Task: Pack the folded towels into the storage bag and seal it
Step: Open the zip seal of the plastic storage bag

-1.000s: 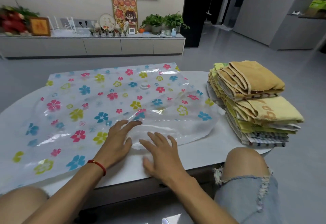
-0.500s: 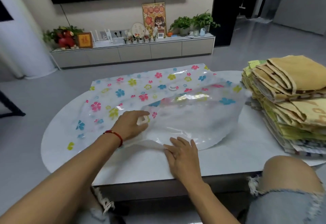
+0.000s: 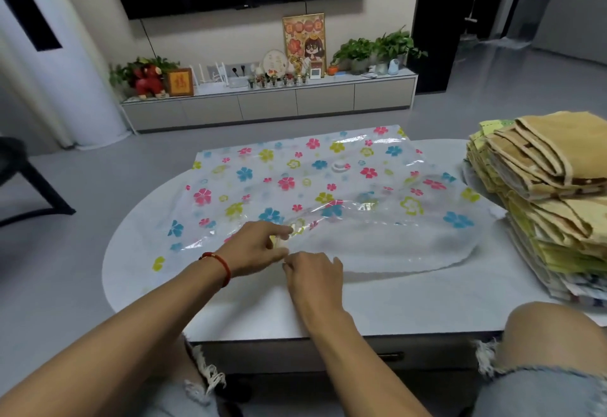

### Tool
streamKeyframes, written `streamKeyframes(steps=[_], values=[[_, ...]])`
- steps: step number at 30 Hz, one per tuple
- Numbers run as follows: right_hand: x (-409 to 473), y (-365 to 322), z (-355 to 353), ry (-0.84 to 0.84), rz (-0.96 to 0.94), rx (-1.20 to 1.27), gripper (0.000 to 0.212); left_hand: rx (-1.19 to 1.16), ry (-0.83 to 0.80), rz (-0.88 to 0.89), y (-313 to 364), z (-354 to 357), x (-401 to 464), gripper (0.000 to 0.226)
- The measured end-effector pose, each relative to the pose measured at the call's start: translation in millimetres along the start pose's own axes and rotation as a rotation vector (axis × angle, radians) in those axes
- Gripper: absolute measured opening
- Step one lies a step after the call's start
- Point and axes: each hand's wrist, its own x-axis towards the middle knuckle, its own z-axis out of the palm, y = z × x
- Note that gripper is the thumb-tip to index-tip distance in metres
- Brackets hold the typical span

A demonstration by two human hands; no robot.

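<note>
Head view: left hand [image 3: 254,249] and right hand [image 3: 313,274], nearly touching, each pinch the near edge of the storage bag [image 3: 312,193], which spreads flat beyond both. Risk, as judged: the slick film layers cling or slip from the fingertips, leaving the mouth unopened. Folded towels [image 3: 545,203] sit stacked well right of the right hand, unpacked.

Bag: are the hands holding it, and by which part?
Both: left hand and right hand pinch the bag at its near open edge.
</note>
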Motion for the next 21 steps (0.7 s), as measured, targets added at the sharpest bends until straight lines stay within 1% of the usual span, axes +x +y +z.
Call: streamKeyframes(steps=[1,3,5,8,9,11,12,14,16,18,21], values=[[0,3,1,0.010,-0.009,0.018,0.028,0.025,-0.055,0.016,-4,-1,-3,0.051],[-5,7,4,0.029,-0.046,0.050,0.028,0.012,-0.089,0.030,-7,-1,-6,0.057],[-13,10,9,0.037,-0.082,0.058,0.028,-0.056,-0.009,0.009,-8,-2,-3,0.060],[-34,25,21,0.039,-0.113,0.026,0.029,-0.039,0.187,-0.059,-11,-17,6,0.061],[-42,32,23,0.064,-0.110,0.026,0.030,-0.046,0.243,-0.075,-14,-24,8,0.060],[-53,41,21,0.127,-0.038,0.044,0.030,-0.106,0.310,-0.095,-22,-34,8,0.052],[-54,39,18,0.153,-0.002,0.047,0.029,-0.116,0.310,-0.094,-24,-36,7,0.046],[-46,22,11,0.174,-0.008,0.044,0.022,-0.095,0.266,-0.063,-24,-34,1,0.035],[-30,-2,8,0.126,-0.126,0.026,0.027,-0.063,0.215,-0.021,-21,-29,-7,0.031],[-16,-20,9,0.056,-0.220,-0.035,0.028,0.013,0.135,0.012,-23,-24,-18,0.043],[-11,-24,12,0.030,-0.234,-0.131,0.025,0.161,-0.001,0.027,-37,-15,-35,0.060]])
